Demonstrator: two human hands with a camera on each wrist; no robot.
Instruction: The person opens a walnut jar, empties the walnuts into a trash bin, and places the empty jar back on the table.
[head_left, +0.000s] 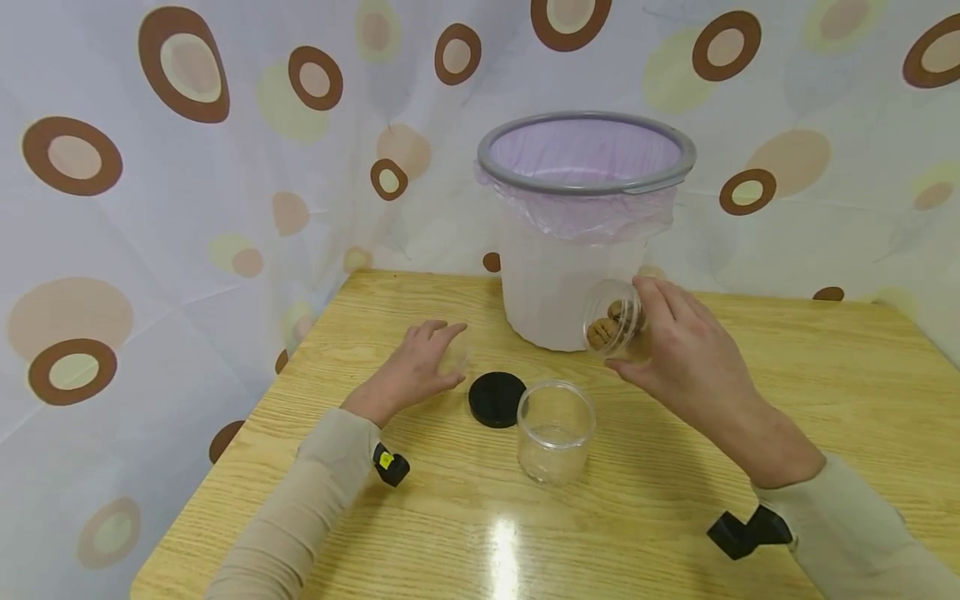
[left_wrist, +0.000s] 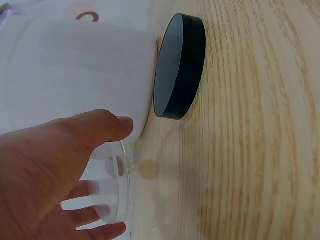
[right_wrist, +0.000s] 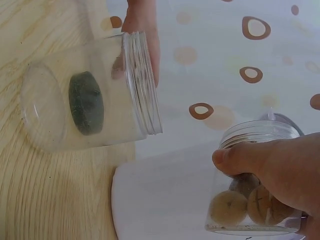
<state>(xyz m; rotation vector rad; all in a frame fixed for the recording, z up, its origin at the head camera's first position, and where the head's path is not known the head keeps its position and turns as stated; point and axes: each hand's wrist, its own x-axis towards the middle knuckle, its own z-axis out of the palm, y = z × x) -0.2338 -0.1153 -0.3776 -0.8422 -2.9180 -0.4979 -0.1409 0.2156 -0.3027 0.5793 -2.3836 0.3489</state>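
Observation:
My right hand (head_left: 686,350) grips a small clear plastic jar (right_wrist: 260,131) with several brown walnuts (right_wrist: 228,207) in it. In the head view that jar tilts, its mouth toward the left. My left hand (head_left: 412,367) holds a clear, round plastic lid (left_wrist: 124,187) between thumb and fingers, just above the table; its exact shape is hard to make out. Between the hands a larger clear jar (head_left: 555,446) stands upright and uncovered, with nothing visible inside. A black round lid (head_left: 497,400) lies flat on the table beside it, nearer my left hand.
Behind the jars a white bin (head_left: 570,283) stands on the wooden table (head_left: 420,542), with a grey rim and a purple liner bag (head_left: 592,218) folded over its edge. A patterned curtain (head_left: 225,208) hangs behind and along the left side.

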